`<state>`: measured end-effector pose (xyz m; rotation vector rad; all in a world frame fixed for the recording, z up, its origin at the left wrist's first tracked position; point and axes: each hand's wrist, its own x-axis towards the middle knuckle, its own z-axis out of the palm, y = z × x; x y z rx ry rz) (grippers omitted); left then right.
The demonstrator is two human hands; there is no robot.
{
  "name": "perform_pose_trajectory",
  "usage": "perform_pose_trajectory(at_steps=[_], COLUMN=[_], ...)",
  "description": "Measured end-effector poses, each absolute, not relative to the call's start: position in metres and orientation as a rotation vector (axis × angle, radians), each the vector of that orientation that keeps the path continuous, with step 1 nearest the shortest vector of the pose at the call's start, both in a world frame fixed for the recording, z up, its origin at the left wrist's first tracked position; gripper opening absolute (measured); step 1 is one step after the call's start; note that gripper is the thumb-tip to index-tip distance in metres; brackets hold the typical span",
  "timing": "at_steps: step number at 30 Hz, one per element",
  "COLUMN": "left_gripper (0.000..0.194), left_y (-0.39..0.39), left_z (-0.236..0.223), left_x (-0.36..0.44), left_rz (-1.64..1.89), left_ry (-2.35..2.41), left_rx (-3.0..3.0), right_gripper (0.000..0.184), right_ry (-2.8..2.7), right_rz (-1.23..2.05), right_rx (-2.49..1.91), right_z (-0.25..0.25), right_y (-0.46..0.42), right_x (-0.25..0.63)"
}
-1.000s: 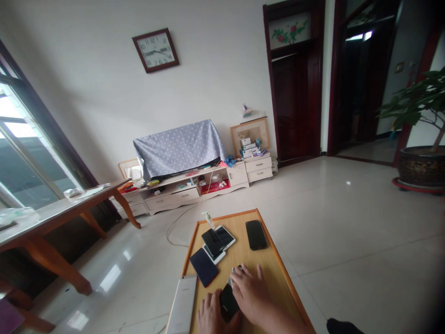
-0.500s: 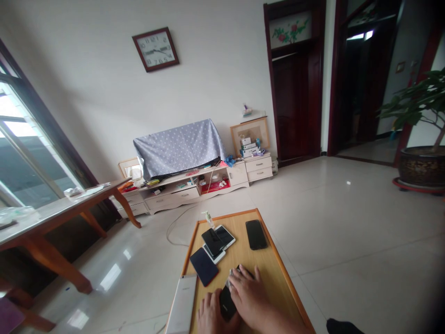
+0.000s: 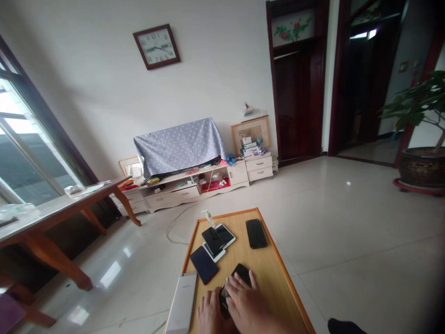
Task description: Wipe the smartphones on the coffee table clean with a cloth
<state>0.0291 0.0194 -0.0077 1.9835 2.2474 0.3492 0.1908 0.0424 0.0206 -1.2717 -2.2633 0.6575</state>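
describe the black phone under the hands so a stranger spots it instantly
Find the pale wooden table with orange edging at the bottom centre. Toward its near end, the bare right hand lies across a black, rectangular phone, with the left hand at its side. Unlike the loose dark phone at the far right corner, it alone lies beneath a hand.

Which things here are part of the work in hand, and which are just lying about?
In hand:
dark device, left hand at its edge
pale scrap, perhaps cloth, under right hand
wooden table beneath

Apparently lying about:
overlapping devices
black phone
white device
pump bottle
wall clock
potted plant
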Motion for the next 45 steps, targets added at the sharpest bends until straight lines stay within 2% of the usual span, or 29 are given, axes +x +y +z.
perform_pose_trajectory(at_steps=[3, 6, 11, 15, 19, 26, 34, 45], left_gripper=[0.066, 0.07, 0.057, 0.059, 0.066, 0.066, 0.065, 0.067], left_y=[0.018, 0.019, 0.02, 0.017, 0.013, 0.011, 0.009, -0.002], left_z=[-0.005, -0.006, -0.014, -0.009, -0.001, -0.003, -0.007, 0.002], left_x=[0.032, 0.032, 0.027, 0.027, 0.032, 0.034, 0.026, 0.012], left_rz=[0.408, 0.451, 0.492, 0.5, 0.544, 0.645, 0.817, 0.974], left_ry=[2.234, 2.225, 2.222, 2.19, 2.179, 2.19, 2.152, 2.048], left_rx=[1.97, 1.963, 1.956, 1.947, 1.936, 1.973, 1.937, 1.795], right_gripper=[0.046, 0.047, 0.049, 0.048, 0.047, 0.051, 0.037, 0.038], right_ry=[-2.143, -2.117, -2.268, -2.35, -2.254, -2.222, -2.124, -1.962], right_rz=[0.528, 0.49, 0.637, 0.7, 0.547, 0.411, 0.345, 0.369], right_rx=[-1.46, -1.527, -1.289, -1.175, -1.333, -1.596, -1.601, -1.511], right_z=[0.016, 0.012, 0.015, 0.019, 0.013, -0.002, 0.006, 0.019], right_y=[0.061, 0.067, 0.035, 0.023, 0.04, 0.049, 0.038, 0.038], right_x=[0.202, 0.207, 0.198, 0.201, 0.22, 0.245, 0.255, 0.235])
